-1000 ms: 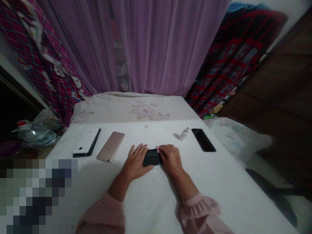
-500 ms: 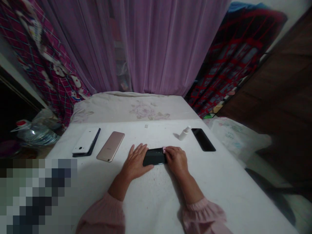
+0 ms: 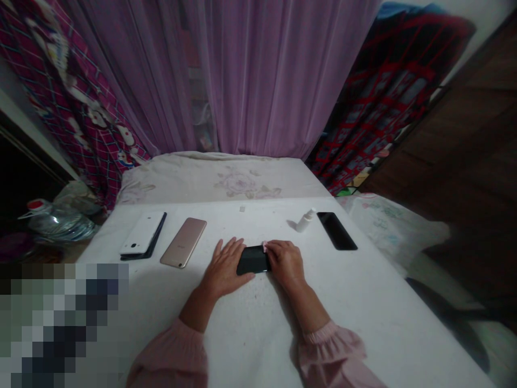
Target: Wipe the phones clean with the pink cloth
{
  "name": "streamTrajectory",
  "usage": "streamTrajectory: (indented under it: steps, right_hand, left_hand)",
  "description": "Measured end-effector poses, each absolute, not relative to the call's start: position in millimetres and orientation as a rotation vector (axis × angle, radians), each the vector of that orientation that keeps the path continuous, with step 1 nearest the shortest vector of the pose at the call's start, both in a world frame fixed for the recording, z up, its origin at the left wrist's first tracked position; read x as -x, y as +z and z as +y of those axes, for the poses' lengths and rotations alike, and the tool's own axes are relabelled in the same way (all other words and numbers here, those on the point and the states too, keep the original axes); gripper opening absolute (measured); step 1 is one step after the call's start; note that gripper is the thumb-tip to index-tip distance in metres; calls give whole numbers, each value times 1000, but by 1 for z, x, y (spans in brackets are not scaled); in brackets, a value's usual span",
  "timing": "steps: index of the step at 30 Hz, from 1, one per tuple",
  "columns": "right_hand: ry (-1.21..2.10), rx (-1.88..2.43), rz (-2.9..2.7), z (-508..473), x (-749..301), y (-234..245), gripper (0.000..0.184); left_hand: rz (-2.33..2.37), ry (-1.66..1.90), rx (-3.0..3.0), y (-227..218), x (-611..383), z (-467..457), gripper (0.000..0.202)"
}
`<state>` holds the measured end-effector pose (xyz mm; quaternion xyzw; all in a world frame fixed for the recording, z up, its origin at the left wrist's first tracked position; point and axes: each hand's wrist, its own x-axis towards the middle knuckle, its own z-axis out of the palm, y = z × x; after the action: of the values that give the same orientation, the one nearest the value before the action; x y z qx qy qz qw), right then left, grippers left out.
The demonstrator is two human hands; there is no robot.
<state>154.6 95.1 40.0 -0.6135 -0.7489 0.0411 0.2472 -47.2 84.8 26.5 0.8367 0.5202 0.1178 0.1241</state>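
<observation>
A dark smartphone (image 3: 253,261) lies flat on the white-covered table, its right end covered by my right hand. My left hand (image 3: 225,268) braces the phone's left end, fingers along the far edge and thumb at the near edge. In my right hand (image 3: 286,263) a small pink cloth (image 3: 265,246) is pinched, pressed on the phone's upper right part. Left of my hands rests a rose-gold phone (image 3: 184,243), back side up. Farther left, a white phone (image 3: 141,234) is stacked on a dark one (image 3: 158,237).
A small white spray bottle (image 3: 306,221) stands to the right, beside a black phone (image 3: 337,231). Near the far side of the table (image 3: 242,302) lies a tiny grey square (image 3: 242,209). A large water bottle (image 3: 56,220) stands beyond the left edge; purple curtains (image 3: 266,81) hang behind.
My right hand has slid a little to the left over the phone with the pink cloth. The left hand and the phone have stayed put.
</observation>
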Motion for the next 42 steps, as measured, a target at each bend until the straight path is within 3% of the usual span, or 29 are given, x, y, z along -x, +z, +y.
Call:
streamTrajectory:
  steps: [24, 42]
  right_hand:
    - [43, 1628, -1972, 47, -190, 27, 22]
    - [229, 1664, -2138, 102, -148, 48, 22]
  left_hand:
    - [1514, 367, -2473, 21, 49, 86, 71]
    - [1511, 284, -2442, 27, 48, 86, 70]
